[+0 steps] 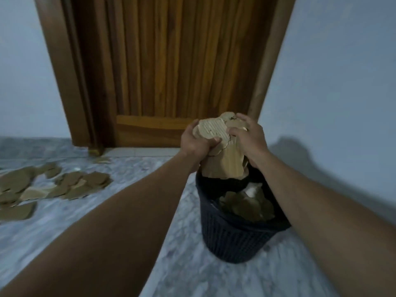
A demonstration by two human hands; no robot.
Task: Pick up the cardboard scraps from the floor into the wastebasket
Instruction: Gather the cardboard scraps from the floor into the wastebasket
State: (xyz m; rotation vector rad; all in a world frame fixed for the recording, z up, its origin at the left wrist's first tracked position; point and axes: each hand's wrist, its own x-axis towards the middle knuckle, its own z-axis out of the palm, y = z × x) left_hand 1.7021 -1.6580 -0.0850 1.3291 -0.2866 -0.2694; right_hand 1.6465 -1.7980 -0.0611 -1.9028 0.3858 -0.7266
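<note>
Cardboard scraps (pixel 220 146) clutched between both hands, above wastebasket (pixel 233 241).

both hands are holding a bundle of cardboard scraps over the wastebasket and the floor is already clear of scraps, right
Not quite. The head view shows both hands, left hand and right hand, holding the bundle over the wastebasket, but a pile of scraps still lies on the floor.

**No readable text in view**

Nothing legible is showing anywhere in the frame. Small dark marks are sitting on the bundle of cardboard scraps (pixel 222 144) at centre right, but they are too blurred to read as letters or numbers.
</note>
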